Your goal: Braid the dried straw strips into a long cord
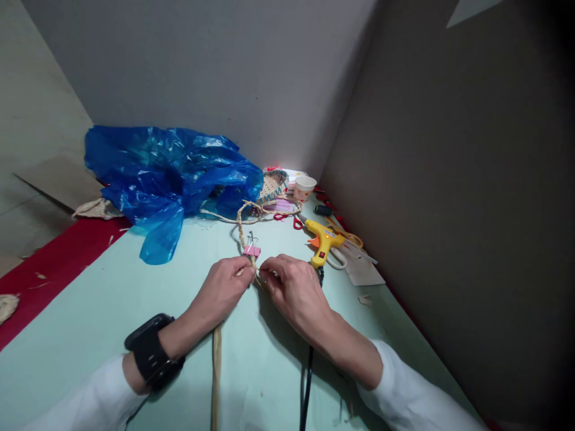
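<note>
A braided straw cord (241, 224) runs back from my hands, with a pink binder clip (252, 251) clamped on it just beyond my fingertips. My left hand (228, 282) pinches straw strands at the near end of the braid. Close beside it, my right hand (290, 281) is also closed in a pinch on a strand; its fingertips are partly hidden. One long flat straw strand (217, 371) trails from under my left hand toward the table's near edge.
A blue plastic bag (175, 167) lies at the back left, beside a small woven basket (273, 187) and a paper cup (305, 187). To the right are a yellow glue gun (324, 240), its black cord (307, 383), scissors (353, 234) and a grey wall (449, 179).
</note>
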Demonstrator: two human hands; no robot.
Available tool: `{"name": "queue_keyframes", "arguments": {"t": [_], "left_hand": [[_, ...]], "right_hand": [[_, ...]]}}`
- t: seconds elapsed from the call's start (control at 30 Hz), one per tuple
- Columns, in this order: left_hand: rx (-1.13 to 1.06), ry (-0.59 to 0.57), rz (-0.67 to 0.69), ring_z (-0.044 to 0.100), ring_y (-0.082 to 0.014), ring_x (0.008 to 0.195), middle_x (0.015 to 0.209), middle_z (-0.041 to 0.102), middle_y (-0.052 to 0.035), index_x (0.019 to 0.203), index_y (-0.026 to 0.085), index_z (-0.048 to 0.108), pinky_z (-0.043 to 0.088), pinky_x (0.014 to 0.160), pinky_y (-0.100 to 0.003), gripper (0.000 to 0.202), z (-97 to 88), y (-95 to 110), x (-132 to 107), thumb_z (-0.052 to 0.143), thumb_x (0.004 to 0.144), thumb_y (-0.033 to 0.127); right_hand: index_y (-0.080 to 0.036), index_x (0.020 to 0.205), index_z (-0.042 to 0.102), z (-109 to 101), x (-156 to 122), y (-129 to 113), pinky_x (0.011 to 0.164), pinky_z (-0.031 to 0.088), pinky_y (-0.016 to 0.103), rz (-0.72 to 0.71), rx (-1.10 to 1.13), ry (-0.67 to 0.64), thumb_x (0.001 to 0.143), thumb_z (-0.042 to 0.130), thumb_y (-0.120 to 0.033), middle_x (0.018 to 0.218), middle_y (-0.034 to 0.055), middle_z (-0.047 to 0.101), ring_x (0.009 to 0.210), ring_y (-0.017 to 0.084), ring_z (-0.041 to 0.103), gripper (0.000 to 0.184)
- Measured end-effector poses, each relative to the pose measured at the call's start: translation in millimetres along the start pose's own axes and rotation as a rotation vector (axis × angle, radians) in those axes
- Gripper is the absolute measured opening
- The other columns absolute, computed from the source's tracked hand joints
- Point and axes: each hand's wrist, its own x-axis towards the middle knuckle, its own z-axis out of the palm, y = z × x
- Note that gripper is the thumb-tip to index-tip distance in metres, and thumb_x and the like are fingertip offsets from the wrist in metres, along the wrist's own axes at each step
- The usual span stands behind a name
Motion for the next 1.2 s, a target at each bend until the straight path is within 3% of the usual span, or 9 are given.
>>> {"name": "queue_keyframes", "arguments": {"t": [0.17,0.33,0.5,0.57,0.67,0.73,0.87,1.03,1.2], "left_hand": [[-0.066,0.032,-0.063,0.036,-0.0138,0.059,0.055,0.038,0.0042,0.055,0.020,0.043,0.026,0.056,-0.027,0.023,3.1,2,-4,0.049,0.073,0.034],[-0.270,-0.164,-0.196,0.017,-0.0084,0.046,0.051,0.023,0.0095,0.061,0.022,0.037,0.014,0.044,-0.024,0.024,-7.1,-1,-6,0.048,0.075,0.038],[-0.426,-0.209,-0.253,0.014,-0.0065,0.046,0.050,0.023,0.0112,0.065,0.020,0.041,0.010,0.043,-0.023,0.025,-10.9,-1,-7,0.055,0.075,0.039],[-0.451,-0.182,-0.259,0.015,-0.0059,0.045,0.049,0.025,0.0115,0.067,0.019,0.044,0.010,0.043,-0.023,0.024,-9.5,-2,-7,0.056,0.074,0.039],[-0.442,-0.163,-0.235,0.015,-0.0057,0.045,0.051,0.024,0.0118,0.067,0.020,0.042,0.010,0.042,-0.022,0.025,-8.0,-4,-9,0.055,0.075,0.040],[-0.421,-0.161,-0.214,0.016,-0.0059,0.045,0.051,0.023,0.0118,0.067,0.020,0.042,0.010,0.042,-0.021,0.025,-7.7,-5,-9,0.054,0.075,0.040],[-0.332,-0.140,-0.169,0.017,-0.0071,0.044,0.050,0.024,0.0112,0.065,0.021,0.042,0.014,0.042,-0.022,0.024,-7.9,-8,-6,0.050,0.076,0.041],[-0.135,-0.074,-0.067,0.033,-0.0119,0.052,0.054,0.035,0.0062,0.060,0.020,0.044,0.026,0.050,-0.024,0.023,-7.4,-9,-4,0.049,0.074,0.038],[0.078,-0.011,-0.031,0.043,-0.0170,0.062,0.060,0.047,0.0016,0.059,0.021,0.044,0.031,0.060,-0.029,0.023,-2.7,0,-10,0.043,0.079,0.032]], "right_hand": [[-0.016,0.086,0.064,6,-15,-17,0.055,0.027,0.031,-0.157,-0.294,0.018,0.084,0.047,-0.015,0.077,0.0070,0.063,0.066,0.018,0.056,0.017],[-0.010,0.104,0.061,24,-26,-25,0.049,0.028,0.031,-0.303,-0.461,0.025,0.075,0.051,-0.008,0.082,0.0098,0.063,0.068,0.022,0.057,0.030],[-0.010,0.090,0.064,30,-28,-22,0.052,0.033,0.031,-0.472,-0.478,-0.016,0.080,0.048,-0.004,0.080,0.0106,0.062,0.069,0.022,0.056,0.020],[-0.014,0.087,0.064,22,-24,-20,0.059,0.037,0.032,-0.424,-0.329,0.005,0.089,0.047,-0.017,0.079,0.0080,0.062,0.071,0.021,0.055,0.017],[-0.017,0.103,0.062,7,-12,-16,0.071,0.038,0.031,-0.200,-0.133,0.119,0.093,0.045,-0.030,0.091,0.0083,0.063,0.083,0.021,0.055,0.024],[-0.016,0.107,0.060,2,-2,-12,0.070,0.038,0.029,-0.095,0.017,0.040,0.093,0.045,-0.030,0.092,0.0086,0.063,0.082,0.019,0.055,0.025],[-0.017,0.083,0.059,5,15,-4,0.059,0.032,0.023,-0.022,0.346,-0.248,0.093,0.042,-0.031,0.070,0.0008,0.057,0.064,0.013,0.048,0.024],[-0.017,0.063,0.051,15,22,5,0.054,0.025,0.023,0.027,0.487,-0.232,0.087,0.045,-0.028,0.058,-0.0033,0.040,0.058,0.011,0.036,0.027],[-0.017,0.054,0.040,21,16,5,0.051,0.019,0.024,0.076,0.484,-0.101,0.084,0.045,-0.027,0.055,-0.0037,0.026,0.055,0.010,0.026,0.032]]}}
